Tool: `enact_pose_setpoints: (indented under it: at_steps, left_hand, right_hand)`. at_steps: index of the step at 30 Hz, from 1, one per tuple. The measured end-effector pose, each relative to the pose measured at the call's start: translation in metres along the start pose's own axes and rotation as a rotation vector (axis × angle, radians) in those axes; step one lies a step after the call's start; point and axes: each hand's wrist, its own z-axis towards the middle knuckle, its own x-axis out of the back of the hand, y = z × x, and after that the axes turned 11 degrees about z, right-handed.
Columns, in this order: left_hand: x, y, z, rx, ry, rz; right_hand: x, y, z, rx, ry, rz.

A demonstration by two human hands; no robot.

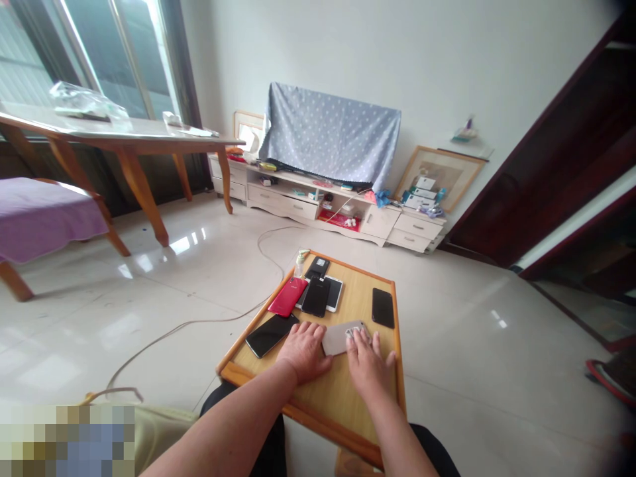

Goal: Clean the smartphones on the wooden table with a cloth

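A silver-grey smartphone (336,338) lies on the small wooden tray table (348,434) over my lap. My left hand (304,351) grips its left end, thumb at the near edge. With the fingertips of my right hand (368,363) I press a small crumpled pale cloth (352,330) onto the phone's right part; thumb and little finger spread outward. Beside my left hand rests a black phone (271,334). Beyond it are a red phone (288,296) and a black phone (316,296) overlapping a white-edged one (334,293). Another dark phone (382,307) lies at the right edge.
A small clear pump bottle (299,264) stands at the tray's far left corner, near a dark phone with a label (317,267). A cable (186,322) runs over the tiled floor. Further off are a white TV cabinet (283,205) and a wooden dining table (132,136).
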Motion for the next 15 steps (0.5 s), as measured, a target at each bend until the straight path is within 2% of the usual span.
enact_pose_setpoints:
  at_steps: [3, 8, 10, 12, 15]
  left_hand:
    - [0.001, 0.001, 0.000, 0.007, -0.003, -0.004]
    - [0.000, 0.000, 0.001, 0.014, -0.026, 0.001]
    - [0.000, -0.001, 0.001, 0.010, -0.028, 0.006]
    - [0.000, -0.001, 0.001, 0.005, -0.020, 0.008]
    - [0.000, 0.000, 0.000, 0.001, -0.004, 0.005]
  right_hand:
    - [0.003, 0.002, 0.006, -0.031, 0.003, -0.014]
    - [-0.013, -0.025, -0.018, 0.202, -0.101, 0.049]
    - [-0.016, -0.028, -0.020, 0.242, -0.115, 0.055]
    - [-0.013, -0.024, -0.012, 0.190, -0.094, 0.042]
    - [-0.004, -0.011, 0.009, 0.041, -0.026, 0.010]
